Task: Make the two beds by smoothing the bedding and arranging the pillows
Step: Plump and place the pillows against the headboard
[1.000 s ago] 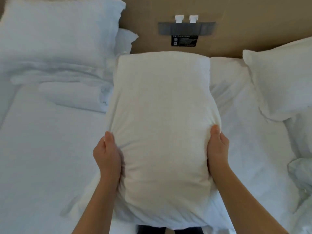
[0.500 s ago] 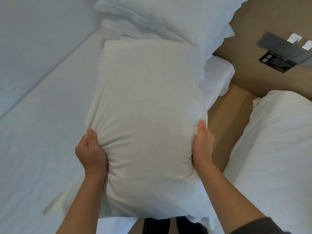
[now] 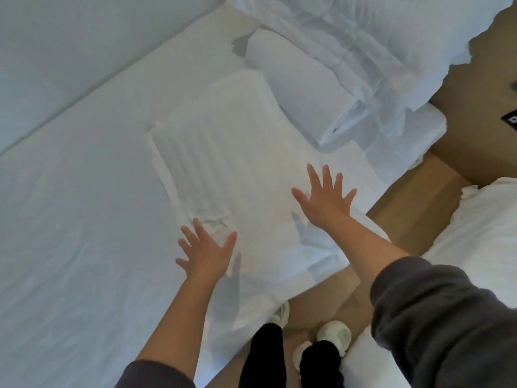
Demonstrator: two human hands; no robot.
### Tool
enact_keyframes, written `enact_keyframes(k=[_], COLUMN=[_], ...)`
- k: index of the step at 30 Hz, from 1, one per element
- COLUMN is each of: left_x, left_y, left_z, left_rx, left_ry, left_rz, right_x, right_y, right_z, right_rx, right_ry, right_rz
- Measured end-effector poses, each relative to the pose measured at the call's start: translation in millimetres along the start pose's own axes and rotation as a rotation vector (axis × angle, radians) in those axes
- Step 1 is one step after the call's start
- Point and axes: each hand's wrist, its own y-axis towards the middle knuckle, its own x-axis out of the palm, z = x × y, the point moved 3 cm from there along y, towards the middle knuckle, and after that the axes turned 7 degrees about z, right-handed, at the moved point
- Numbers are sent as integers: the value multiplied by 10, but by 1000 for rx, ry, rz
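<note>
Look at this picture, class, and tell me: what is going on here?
A person stands between two beds. The left hand and right hand are open, fingers spread, over a pillow on the left bed; neither grips it. The pillow is blurred, so I cannot tell whether it has settled or whether the hands touch it. Bunched bedding lies at the head of this bed. The second bed shows at the right edge.

Two beds: left bed (image 3: 70,219), second bed (image 3: 359,365) to its right. On the left bed: two pillows (image 3: 237,163) (image 3: 405,29), one folded roll (image 3: 299,85). Over it, two hands (image 3: 205,253) (image 3: 324,197); beside it, two shoes (image 3: 281,315) (image 3: 335,336).
</note>
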Motion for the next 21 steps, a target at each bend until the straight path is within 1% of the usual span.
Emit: enact_keyframes(k=[1, 3, 8, 12, 16, 19, 21], left_x=[81, 165, 179, 278, 635, 1073, 1425], left_y=[12, 33, -57, -293, -705, -1156, -1522], left_z=[44, 141, 358, 700, 1301, 1952, 2419], left_rx=[38, 123, 260, 329, 441, 613, 738], left_ry=[86, 180, 369, 507, 604, 674, 677], left_rz=[-24, -17, 33, 69, 39, 47, 49], right_x=[108, 221, 197, 14, -231, -409, -488], right_y=[-39, -169, -407, -596, -805, -977, -1127], right_z=[46, 124, 425, 834, 1587, 2378, 3000], right_rx=[-47, -111, -97, -47, 71, 203, 304], right_ry=[-136, -259, -321, -304, -255, -156, -113], right_rz=[9, 50, 101, 103, 84, 91, 101])
